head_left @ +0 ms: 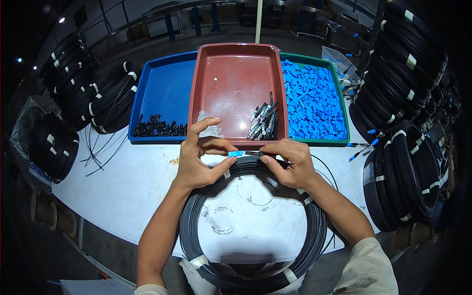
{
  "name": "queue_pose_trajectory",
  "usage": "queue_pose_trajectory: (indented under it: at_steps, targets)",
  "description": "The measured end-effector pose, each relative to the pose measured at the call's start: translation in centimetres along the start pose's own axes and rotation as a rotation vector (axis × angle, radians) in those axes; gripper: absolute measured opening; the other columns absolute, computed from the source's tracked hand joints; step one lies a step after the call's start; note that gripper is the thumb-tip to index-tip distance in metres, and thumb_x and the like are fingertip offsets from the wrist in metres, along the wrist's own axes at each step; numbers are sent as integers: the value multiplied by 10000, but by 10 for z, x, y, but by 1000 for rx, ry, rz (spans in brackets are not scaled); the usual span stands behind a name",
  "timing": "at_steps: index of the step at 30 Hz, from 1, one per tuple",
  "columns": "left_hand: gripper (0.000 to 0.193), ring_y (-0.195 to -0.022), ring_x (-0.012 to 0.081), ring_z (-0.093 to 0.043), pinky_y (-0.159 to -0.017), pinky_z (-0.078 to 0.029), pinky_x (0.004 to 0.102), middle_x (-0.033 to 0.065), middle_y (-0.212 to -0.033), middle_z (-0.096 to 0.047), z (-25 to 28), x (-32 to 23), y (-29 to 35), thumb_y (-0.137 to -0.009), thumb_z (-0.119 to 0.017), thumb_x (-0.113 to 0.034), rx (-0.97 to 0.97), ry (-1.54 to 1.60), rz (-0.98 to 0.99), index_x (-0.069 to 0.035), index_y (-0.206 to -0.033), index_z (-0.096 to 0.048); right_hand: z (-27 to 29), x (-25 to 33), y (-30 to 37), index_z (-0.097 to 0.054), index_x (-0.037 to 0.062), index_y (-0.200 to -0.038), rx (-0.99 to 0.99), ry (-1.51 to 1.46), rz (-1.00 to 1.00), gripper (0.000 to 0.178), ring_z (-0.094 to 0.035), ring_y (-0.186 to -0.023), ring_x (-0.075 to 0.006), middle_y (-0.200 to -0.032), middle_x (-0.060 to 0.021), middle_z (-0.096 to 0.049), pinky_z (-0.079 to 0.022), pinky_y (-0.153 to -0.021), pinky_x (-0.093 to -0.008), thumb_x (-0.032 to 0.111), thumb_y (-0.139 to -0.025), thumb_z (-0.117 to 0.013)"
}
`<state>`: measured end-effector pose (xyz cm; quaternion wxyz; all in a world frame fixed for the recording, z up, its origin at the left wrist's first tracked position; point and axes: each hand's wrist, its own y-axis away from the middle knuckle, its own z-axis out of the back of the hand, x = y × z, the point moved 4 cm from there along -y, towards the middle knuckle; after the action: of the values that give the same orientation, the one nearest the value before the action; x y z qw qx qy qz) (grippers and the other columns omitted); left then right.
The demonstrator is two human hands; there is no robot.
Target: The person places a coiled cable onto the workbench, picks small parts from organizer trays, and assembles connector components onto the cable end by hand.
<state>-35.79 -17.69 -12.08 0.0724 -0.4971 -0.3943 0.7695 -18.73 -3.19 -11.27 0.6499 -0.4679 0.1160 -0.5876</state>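
Thumb and a fingertip of my left hand [196, 160] pinch a small blue connector housing [235, 154]; its index finger is raised away. Facing it, my right hand [294, 164] is closed on a slim black cable connector [255, 153]. The two pieces are in line, end to end; whether they are joined is too small to tell. Below both hands lies a large coil of black cable [189, 226], tied with white tape, its near part reaching past the table's front edge.
Behind my hands stand a blue tray [169, 83] with small black parts [158, 127], a red tray [236, 73] with black connectors [265, 120] and clear bits, and a green tray [345, 118] of blue housings [314, 98]. Cable coils flank the white table [113, 196].
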Motion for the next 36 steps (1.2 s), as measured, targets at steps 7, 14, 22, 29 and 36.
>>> queue_pose_trajectory:
  at_steps: [7, 14, 22, 29, 36]
  targets:
    - [748, -876, 236, -754, -847, -622, 344, 158, -871, -742, -1, 2, 1, -735, -782, 60, -15, -38, 28, -49, -1379, -416, -1, -1, 2, -731, 26, -906, -7, 40, 35, 142, -667, -653, -258, -805, -119, -716, -514, -592, -345, 79, -785, -785]
    - [701, -874, 228, -757, -837, -622, 344, 159, -877, -752, -1, 0, 1, -726, -808, 54, 86, -54, 58, -36, -1335, -472, -4, -3, 3, -716, 50, -912, 45, 65, 73, 166, -629, -621, -259, -737, -95, -669, -477, -557, -364, 115, -779, -793]
    - [575, -902, 213, -754, -810, -617, 306, 148, -936, -759, -14, -2, 4, -739, -837, 50, 133, -140, 37, 14, -1252, -581, -11, -6, 6, -674, 26, -950, 99, 31, 15, 192, -659, -672, -312, -777, -129, -677, -498, -602, -406, 148, -832, -764]
    - [543, -898, 205, -755, -804, -610, 285, 163, -947, -762, -19, -13, 5, -717, -856, 43, 161, -248, -19, 26, -1218, -647, -11, -3, 7, -616, 16, -874, 141, 1, 27, 179, -640, -672, -330, -742, -138, -639, -484, -603, -423, 130, -842, -749]
    - [441, -874, 146, -752, -707, -608, 239, 126, -932, -772, -22, -10, 9, -755, -836, -10, 198, -204, 137, 4, -1174, -699, -10, 6, 7, -567, 12, -869, 188, -21, 78, 182, -634, -699, -340, -745, -140, -617, -479, -611, -436, -6, -770, -719]
